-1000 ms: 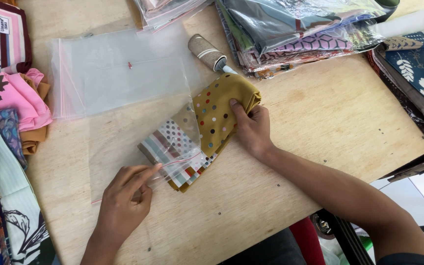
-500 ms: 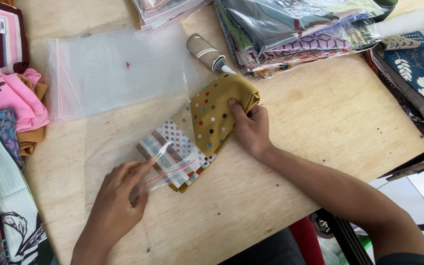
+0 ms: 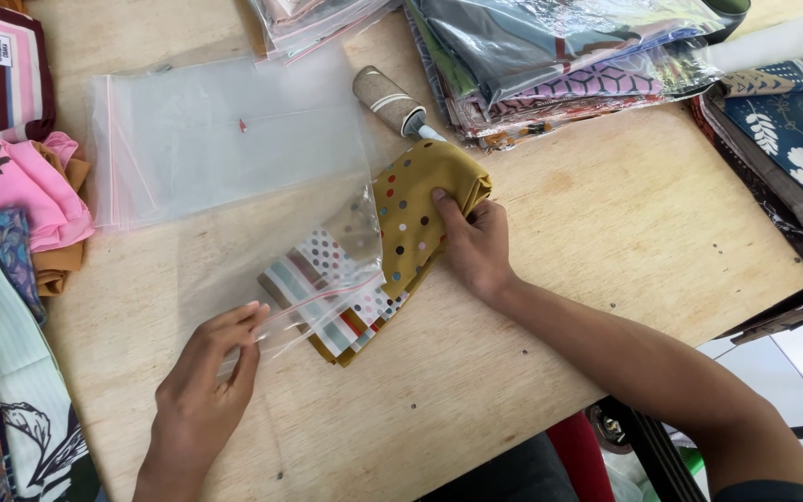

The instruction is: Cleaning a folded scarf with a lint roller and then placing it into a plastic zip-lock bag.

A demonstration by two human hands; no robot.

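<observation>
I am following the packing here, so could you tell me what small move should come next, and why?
Probably push the folded scarf a little further into the clear bag. The right hand presses its mustard dotted end, which lies outside the bag, while the left hand pinches the bag's edge.

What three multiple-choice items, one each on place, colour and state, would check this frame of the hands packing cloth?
1. Where does the lint roller lie?
A. Just beyond the folded cloth
B. Under the left hand
C. On the floor

2. What is the main colour of the folded cloth under the right hand?
A. Blue
B. Mustard yellow
C. White

3. How far is the cloth inside the clear bag held by the left hand?
A. Fully in
B. Partly in
C. Not at all

A: the roller lies on the table beyond the cloth.
B: mustard with coloured dots.
B: the striped end is under plastic, the mustard end outside.
</observation>
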